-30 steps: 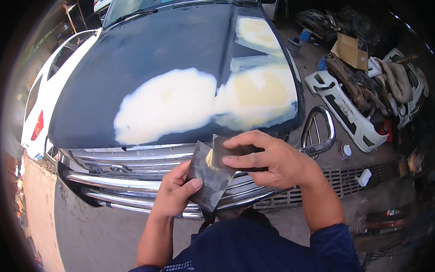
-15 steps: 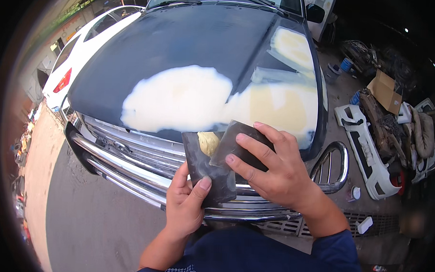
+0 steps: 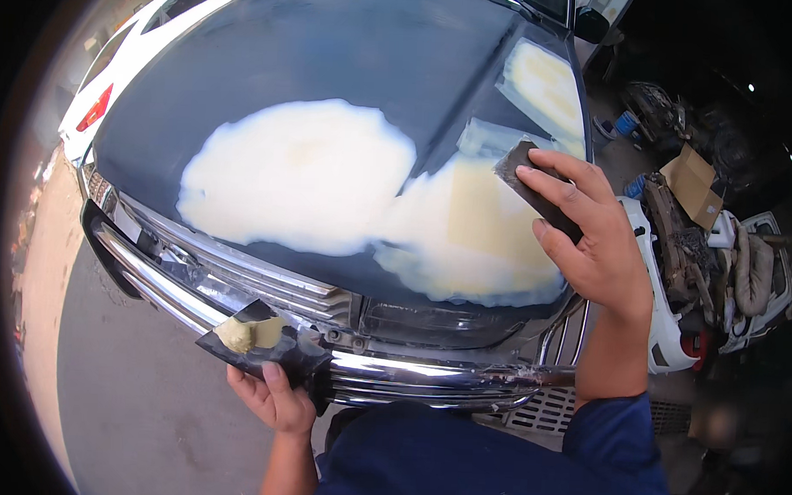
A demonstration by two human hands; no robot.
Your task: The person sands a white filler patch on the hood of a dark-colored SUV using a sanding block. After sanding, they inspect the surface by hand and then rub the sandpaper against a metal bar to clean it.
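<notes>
The left hand (image 3: 277,405) pinches a dark plate (image 3: 300,356) with tan paste (image 3: 250,332) – near, at left. The right hand (image 3: 599,241) pinches a dark scraper (image 3: 535,196) – farther off, over the right pale patch (image 3: 484,229) on the hood (image 3: 333,53).

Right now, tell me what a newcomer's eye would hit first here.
Probably the large pale patches spread over the front of the dark hood. Next comes the yellowish paste on the dark plate in the left hand, at lower left. The right hand holds a dark flat spreader at the right, seen over the patches.
</notes>
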